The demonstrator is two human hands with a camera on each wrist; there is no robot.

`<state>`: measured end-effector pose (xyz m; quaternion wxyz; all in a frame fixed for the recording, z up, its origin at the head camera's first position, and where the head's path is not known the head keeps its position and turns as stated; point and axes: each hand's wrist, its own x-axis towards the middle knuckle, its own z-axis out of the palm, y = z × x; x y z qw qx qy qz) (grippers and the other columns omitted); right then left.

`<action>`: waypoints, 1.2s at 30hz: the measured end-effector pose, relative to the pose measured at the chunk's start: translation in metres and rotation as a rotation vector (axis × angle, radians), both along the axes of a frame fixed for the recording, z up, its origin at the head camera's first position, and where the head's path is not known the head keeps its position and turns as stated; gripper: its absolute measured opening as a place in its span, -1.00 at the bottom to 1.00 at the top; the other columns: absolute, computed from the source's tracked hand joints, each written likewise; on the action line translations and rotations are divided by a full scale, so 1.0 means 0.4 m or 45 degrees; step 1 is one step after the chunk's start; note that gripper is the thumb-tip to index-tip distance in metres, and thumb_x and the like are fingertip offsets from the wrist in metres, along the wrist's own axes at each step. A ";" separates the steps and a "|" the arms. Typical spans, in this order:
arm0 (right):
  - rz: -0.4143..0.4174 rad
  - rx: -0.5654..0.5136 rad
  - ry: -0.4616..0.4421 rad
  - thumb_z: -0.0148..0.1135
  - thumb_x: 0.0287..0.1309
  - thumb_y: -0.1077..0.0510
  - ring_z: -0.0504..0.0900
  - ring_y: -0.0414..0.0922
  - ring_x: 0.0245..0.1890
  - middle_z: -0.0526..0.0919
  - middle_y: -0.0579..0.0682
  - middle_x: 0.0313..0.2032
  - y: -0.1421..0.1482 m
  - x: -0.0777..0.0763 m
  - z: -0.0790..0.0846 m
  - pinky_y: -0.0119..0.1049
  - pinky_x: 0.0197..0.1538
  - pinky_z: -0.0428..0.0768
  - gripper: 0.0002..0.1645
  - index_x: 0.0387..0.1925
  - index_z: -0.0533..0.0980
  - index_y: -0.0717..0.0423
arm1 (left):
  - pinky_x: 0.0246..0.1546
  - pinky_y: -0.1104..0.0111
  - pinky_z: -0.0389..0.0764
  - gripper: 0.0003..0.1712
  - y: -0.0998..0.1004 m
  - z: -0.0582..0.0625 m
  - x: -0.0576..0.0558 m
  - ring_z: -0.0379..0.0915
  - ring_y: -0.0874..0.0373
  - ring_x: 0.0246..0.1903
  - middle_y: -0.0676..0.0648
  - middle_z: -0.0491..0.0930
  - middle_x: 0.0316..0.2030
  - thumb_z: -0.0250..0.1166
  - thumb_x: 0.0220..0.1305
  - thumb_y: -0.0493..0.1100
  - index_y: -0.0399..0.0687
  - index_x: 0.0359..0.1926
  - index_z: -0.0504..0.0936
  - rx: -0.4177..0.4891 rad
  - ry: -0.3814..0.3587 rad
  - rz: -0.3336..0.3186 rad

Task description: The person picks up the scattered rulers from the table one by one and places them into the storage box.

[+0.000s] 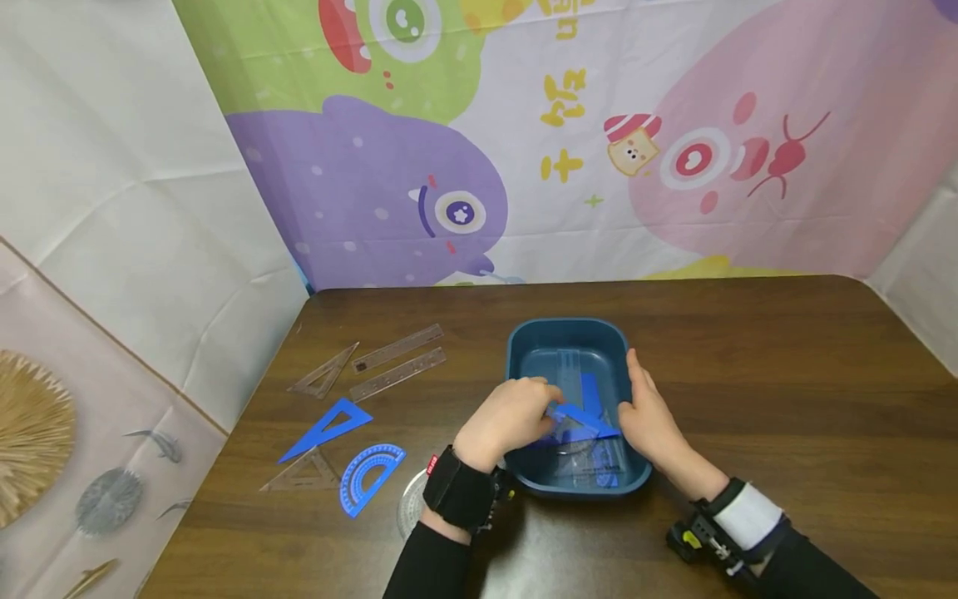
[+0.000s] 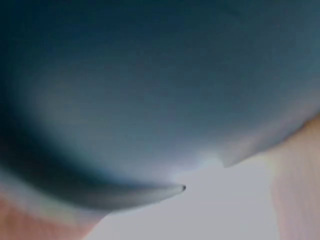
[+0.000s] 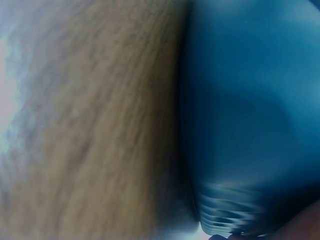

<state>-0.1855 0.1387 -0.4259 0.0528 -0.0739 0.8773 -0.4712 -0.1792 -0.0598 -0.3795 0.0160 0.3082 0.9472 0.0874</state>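
Note:
My left hand (image 1: 511, 418) reaches over the near left of a dark blue plastic basin (image 1: 566, 326) and pinches a blue set square (image 1: 591, 423) inside it. My right hand (image 1: 653, 418) holds the basin's right wall, thumb over the rim and a straight finger along the outside. Under the set square lie a blue ruler (image 1: 590, 391) and several clear pieces, partly hidden. Only the basin's blurred surface (image 2: 150, 90) fills most of the left wrist view. In the right wrist view, the basin's outer wall (image 3: 245, 115) stands beside the wood.
Left of the basin, on the brown table (image 1: 793, 399), lie two clear rulers (image 1: 398, 374), clear set squares (image 1: 327, 373), another blue set square (image 1: 327, 427) and a blue protractor (image 1: 372, 471). A clear round-edged piece (image 1: 410, 506) is partly behind my left wrist. A cartoon cloth (image 1: 569, 225) hangs behind.

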 end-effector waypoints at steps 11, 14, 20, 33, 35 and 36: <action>-0.004 0.012 0.004 -0.26 0.10 0.44 -0.08 0.24 0.33 -0.25 0.31 0.37 0.002 0.000 0.004 0.05 0.11 0.23 -0.11 0.37 -0.42 0.17 | -0.51 0.37 0.40 -0.86 -0.184 0.054 0.049 0.38 0.18 -0.56 0.05 0.43 -0.54 0.25 0.01 -0.33 -0.05 -0.56 0.49 0.085 0.091 0.250; -0.006 0.015 -0.004 -0.26 0.09 0.44 -0.11 0.24 0.34 -0.25 0.31 0.37 0.001 -0.001 0.004 0.11 0.21 0.14 -0.11 0.37 -0.42 0.19 | -0.53 0.31 0.38 -0.80 -0.225 0.041 0.072 0.35 0.15 -0.58 0.03 0.42 -0.58 0.36 -0.07 -0.29 -0.08 -0.56 0.45 -0.028 -0.136 0.375; -0.002 0.016 -0.012 -0.25 0.10 0.44 -0.13 0.23 0.35 -0.26 0.31 0.37 0.000 0.001 0.002 0.14 0.27 0.03 -0.11 0.37 -0.42 0.18 | -0.28 0.10 0.51 -0.45 -0.244 -0.011 0.117 0.50 -0.13 -0.28 -0.19 0.54 -0.34 0.57 -0.37 -0.14 -0.24 -0.34 0.47 -0.135 -0.358 0.515; -0.003 0.005 -0.003 -0.26 0.10 0.46 -0.15 0.22 0.35 -0.24 0.32 0.37 -0.003 0.001 0.002 0.15 0.28 -0.05 -0.13 0.37 -0.39 0.23 | -0.21 0.10 0.50 -0.41 -0.234 -0.040 0.137 0.48 -0.22 -0.25 -0.27 0.49 -0.30 0.55 -0.41 -0.20 -0.32 -0.29 0.47 -0.120 -0.360 0.510; -0.006 0.001 -0.004 -0.27 0.10 0.46 -0.15 0.22 0.35 -0.25 0.31 0.37 -0.001 0.001 0.004 0.14 0.29 -0.05 -0.14 0.37 -0.38 0.24 | -0.20 0.10 0.50 -0.47 -0.235 -0.035 0.136 0.48 -0.22 -0.23 -0.27 0.50 -0.27 0.49 -0.35 -0.24 -0.34 -0.26 0.49 -0.116 -0.356 0.502; -0.006 0.000 -0.007 -0.27 0.10 0.46 -0.15 0.22 0.35 -0.25 0.31 0.37 -0.001 0.001 0.005 0.14 0.29 -0.06 -0.14 0.37 -0.38 0.24 | -0.21 0.10 0.50 -0.50 -0.236 -0.032 0.136 0.48 -0.22 -0.23 -0.27 0.50 -0.26 0.46 -0.32 -0.25 -0.35 -0.25 0.50 -0.116 -0.352 0.498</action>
